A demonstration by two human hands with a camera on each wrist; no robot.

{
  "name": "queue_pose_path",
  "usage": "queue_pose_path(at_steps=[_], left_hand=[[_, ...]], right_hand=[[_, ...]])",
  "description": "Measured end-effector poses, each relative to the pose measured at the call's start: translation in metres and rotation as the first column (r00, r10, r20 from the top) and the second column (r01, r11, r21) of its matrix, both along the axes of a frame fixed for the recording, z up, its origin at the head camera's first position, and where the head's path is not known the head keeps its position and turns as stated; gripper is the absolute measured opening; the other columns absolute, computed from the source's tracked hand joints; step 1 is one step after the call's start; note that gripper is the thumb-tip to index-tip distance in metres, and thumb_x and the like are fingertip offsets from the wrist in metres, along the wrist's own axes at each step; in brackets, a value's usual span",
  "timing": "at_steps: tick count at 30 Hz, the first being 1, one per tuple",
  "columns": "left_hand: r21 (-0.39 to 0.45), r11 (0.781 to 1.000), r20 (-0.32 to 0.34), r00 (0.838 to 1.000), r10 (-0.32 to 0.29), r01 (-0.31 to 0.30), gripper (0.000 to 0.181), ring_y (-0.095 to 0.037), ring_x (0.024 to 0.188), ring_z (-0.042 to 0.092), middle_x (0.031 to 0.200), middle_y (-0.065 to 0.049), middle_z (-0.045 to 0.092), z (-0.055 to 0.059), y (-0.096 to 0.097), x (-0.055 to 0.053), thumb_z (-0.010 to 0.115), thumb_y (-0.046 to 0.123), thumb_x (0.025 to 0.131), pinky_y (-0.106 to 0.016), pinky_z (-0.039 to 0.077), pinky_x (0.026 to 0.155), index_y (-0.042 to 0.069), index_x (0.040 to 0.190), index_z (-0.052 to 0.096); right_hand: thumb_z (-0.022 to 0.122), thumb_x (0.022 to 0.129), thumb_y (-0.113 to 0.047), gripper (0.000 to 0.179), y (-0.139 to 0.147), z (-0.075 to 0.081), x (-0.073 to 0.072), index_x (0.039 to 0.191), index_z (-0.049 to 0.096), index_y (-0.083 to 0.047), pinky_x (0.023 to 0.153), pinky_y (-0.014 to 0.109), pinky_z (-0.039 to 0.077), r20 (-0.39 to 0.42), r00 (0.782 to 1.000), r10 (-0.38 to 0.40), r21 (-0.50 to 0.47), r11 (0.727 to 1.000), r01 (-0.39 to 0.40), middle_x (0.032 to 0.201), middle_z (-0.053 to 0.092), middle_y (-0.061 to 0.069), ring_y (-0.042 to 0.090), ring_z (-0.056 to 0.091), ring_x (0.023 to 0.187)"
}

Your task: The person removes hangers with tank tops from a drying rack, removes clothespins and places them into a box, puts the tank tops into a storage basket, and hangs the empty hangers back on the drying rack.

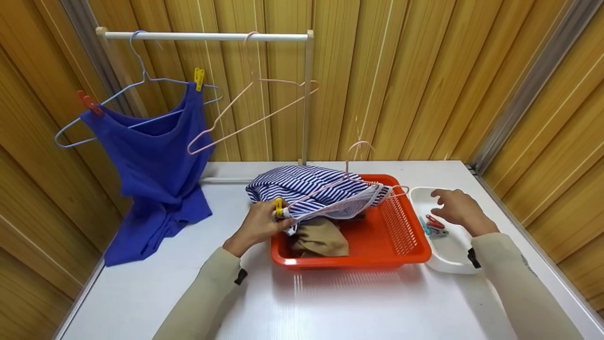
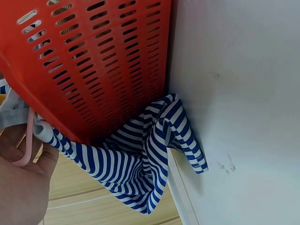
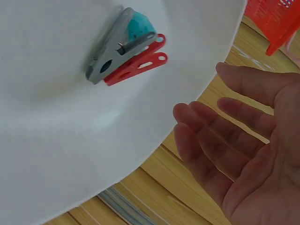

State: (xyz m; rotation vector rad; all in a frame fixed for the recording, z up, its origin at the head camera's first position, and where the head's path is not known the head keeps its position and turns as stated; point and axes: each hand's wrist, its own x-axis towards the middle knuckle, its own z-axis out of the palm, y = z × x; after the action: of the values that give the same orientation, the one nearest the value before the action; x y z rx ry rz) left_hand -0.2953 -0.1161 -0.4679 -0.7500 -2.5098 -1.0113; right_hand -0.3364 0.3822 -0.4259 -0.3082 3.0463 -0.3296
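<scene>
In the head view my left hand [image 1: 258, 223] grips the edge of a blue-and-white striped garment [image 1: 306, 184] together with the end of a pink hanger [image 1: 347, 169]. A yellow clothespin [image 1: 279, 207] is clipped there, beside my fingers. The left wrist view has the pink hanger [image 2: 29, 140] against my palm and striped cloth draping past the basket's side. Holding nothing, my right hand [image 1: 460, 210] hovers over a white tray [image 1: 450, 267] with its fingers loosely bent. Below it lie a red clothespin [image 3: 136, 68], a grey clothespin [image 3: 110, 49] and a teal clothespin [image 3: 140, 26].
A red basket [image 1: 377, 259] stands under the striped garment, with brown cloth [image 1: 323, 238] inside. At left, a blue garment [image 1: 155, 156] hangs from a blue hanger, pinned by red and yellow clothespins. Another pink hanger [image 1: 252, 127] hangs on the white rail [image 1: 207, 36].
</scene>
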Motion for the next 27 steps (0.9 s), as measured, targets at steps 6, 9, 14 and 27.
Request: queue_pose_path(at_steps=[6,9,14,27], left_hand=[[0.008,1.000,-0.008,1.000,0.001,-0.001,0.028,-0.015,0.071,0.053,0.075,-0.001,0.062,0.000,0.000,-0.002,0.081,0.030,0.078,-0.028,0.038,0.066,0.010,0.089,0.064],[0.005,1.000,-0.009,1.000,-0.001,0.001,0.028,-0.015,0.071,0.053,0.074,-0.001,0.061,0.000,0.000,-0.002,0.081,0.030,0.079,-0.027,0.038,0.066,0.010,0.090,0.064],[-0.002,1.000,-0.001,1.000,0.001,-0.001,0.028,-0.015,0.071,0.053,0.074,-0.001,0.061,0.001,0.000,0.000,0.080,0.030,0.080,-0.027,0.038,0.066,0.011,0.091,0.064],[-0.003,1.000,0.018,1.000,0.011,-0.011,0.031,-0.018,0.074,0.055,0.076,-0.002,0.062,0.001,0.001,0.001,0.080,0.035,0.081,-0.031,0.036,0.070,0.011,0.092,0.064]], right_hand=[[0.067,0.089,-0.021,0.043,-0.025,0.031,0.014,0.126,0.059,-0.001,0.080,0.060,0.050,-0.132,0.991,0.036,0.029,0.999,-0.032,0.112,0.068,0.025,0.045,0.064,0.098],[0.067,0.090,-0.020,0.039,-0.044,0.051,0.025,0.124,0.062,-0.003,0.078,0.058,0.052,-0.199,0.978,0.071,0.023,0.997,-0.067,0.112,0.069,0.023,0.041,0.067,0.095],[0.070,0.089,-0.019,0.034,-0.079,0.077,0.045,0.120,0.066,-0.005,0.076,0.053,0.054,-0.327,0.933,0.153,0.014,0.988,-0.157,0.112,0.071,0.018,0.033,0.069,0.090],[0.075,0.086,-0.019,0.025,-0.186,0.122,0.083,0.110,0.071,-0.011,0.080,0.043,0.057,-0.487,0.795,0.362,-0.055,0.895,-0.442,0.105,0.074,0.006,0.022,0.072,0.086]])
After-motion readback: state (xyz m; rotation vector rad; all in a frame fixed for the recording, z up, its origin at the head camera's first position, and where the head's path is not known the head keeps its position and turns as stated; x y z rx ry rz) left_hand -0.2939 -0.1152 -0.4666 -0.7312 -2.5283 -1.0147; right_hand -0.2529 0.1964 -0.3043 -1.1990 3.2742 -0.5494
